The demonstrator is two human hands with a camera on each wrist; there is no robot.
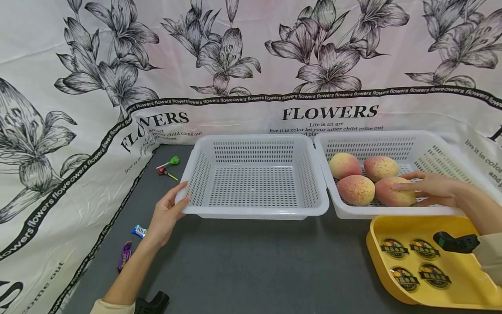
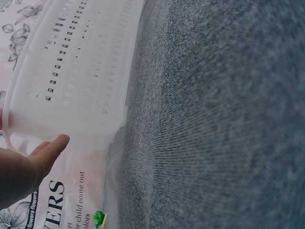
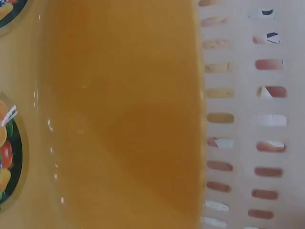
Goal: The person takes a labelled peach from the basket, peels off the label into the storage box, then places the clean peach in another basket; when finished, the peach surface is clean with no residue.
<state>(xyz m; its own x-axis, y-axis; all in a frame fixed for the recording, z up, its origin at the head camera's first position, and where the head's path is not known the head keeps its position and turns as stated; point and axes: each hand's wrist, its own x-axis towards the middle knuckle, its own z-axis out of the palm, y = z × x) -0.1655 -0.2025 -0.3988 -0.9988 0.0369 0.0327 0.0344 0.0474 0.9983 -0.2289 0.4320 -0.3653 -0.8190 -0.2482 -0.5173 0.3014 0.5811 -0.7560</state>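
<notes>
My left hand (image 1: pixel 164 214) grips the near-left corner of a white slotted plastic basket (image 1: pixel 251 213) by its rim. In the left wrist view, a finger (image 2: pixel 53 151) lies along the outside of that basket's wall (image 2: pixel 90 71). Inside the basket only its slotted floor shows. My right hand (image 1: pixel 437 188) reaches into a second white basket (image 1: pixel 396 212) and grips the front-right peach (image 1: pixel 392 194) from its right side. Beside it lie three more peaches: back-left (image 1: pixel 344 165), back-right (image 1: pixel 380 168) and front-left (image 1: pixel 355 189). The right wrist view leaves this hand out.
A yellow tray (image 1: pixel 396 296) with several round stickers stands before the right basket, under my right forearm. Left of the left basket lie a green lollipop (image 1: pixel 174 160) and a red lollipop (image 1: pixel 161 171). A blue-wrapped candy (image 1: pixel 139 231) and a purple-wrapped candy (image 1: pixel 125 255) lie near my left forearm.
</notes>
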